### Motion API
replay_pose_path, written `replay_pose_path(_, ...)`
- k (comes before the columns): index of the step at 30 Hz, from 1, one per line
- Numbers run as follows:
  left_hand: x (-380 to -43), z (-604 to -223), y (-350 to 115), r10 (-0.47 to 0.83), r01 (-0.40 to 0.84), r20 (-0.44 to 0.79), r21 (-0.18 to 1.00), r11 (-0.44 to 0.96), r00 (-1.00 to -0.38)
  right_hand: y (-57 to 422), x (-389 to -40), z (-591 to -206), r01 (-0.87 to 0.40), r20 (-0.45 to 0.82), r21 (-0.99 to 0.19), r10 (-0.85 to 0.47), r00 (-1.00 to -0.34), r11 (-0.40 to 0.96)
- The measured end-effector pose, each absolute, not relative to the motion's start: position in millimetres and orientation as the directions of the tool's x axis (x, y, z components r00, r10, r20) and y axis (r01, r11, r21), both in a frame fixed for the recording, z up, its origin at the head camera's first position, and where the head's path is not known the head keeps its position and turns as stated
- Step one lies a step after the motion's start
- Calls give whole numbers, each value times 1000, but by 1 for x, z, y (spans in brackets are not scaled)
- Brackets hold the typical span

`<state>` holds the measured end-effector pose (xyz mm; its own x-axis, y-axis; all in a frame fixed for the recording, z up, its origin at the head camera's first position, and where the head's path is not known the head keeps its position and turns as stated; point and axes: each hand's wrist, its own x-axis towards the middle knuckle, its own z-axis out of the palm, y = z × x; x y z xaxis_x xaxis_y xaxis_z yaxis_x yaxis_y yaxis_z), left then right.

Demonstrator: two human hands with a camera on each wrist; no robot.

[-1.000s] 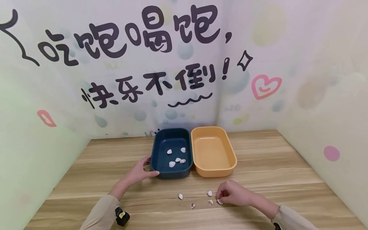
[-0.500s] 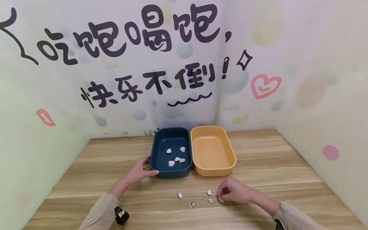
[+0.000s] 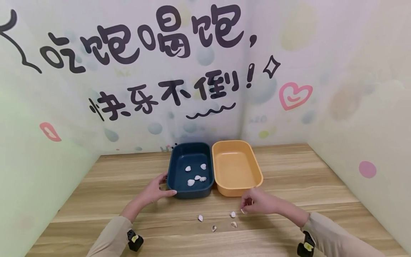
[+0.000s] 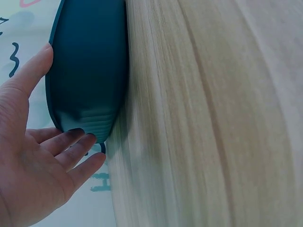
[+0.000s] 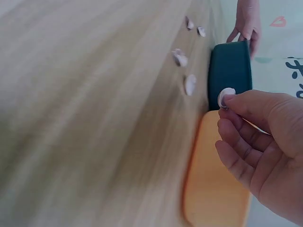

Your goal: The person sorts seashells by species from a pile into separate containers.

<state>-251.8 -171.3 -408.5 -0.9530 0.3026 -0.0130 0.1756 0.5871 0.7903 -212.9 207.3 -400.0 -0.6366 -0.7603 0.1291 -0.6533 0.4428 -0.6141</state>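
A white seashell (image 5: 226, 97) is pinched between the thumb and fingers of my right hand (image 3: 262, 202), held just in front of the yellow tub. My left hand (image 3: 152, 192) rests against the left side and near corner of the dark blue tub (image 3: 193, 195), its thumb and relaxed fingers spread along the outside. Inside the blue tub lie several white shells (image 3: 191, 182). On the table, in front of both tubs, several more shells are scattered, among them a white shell (image 3: 232, 214) and a brownish shell (image 3: 214, 228).
Beside the blue tub, touching or nearly so, stands the yellow tub (image 3: 236, 171), with no shell visible in it. Both sit on a wood-grain table (image 3: 289, 167) near a printed wall (image 3: 205, 128). Pale walls flank the table on either side.
My right hand has lifted the shell from the table and moved it toward the yellow tub. My left hand stays at the blue tub.
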Motion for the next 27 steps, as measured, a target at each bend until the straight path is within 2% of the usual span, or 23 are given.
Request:
replay_pose_path(10, -254, -412, -171, 293, 168, -10, 800, 577, -956, 202, -230, -368, -688, 187, -566, -741, -644, 455)
replay_pose_path(14, -254, -413, -171, 290, 162, -14, 802, 575, -957, 204, -243, -360, -673, 185, -540, -709, -681, 506)
replay_pose_path(27, -253, -413, -172, 278, 153, -19, 800, 581, -960, 220, -276, -372, -586, 187, -582, -608, -771, 564)
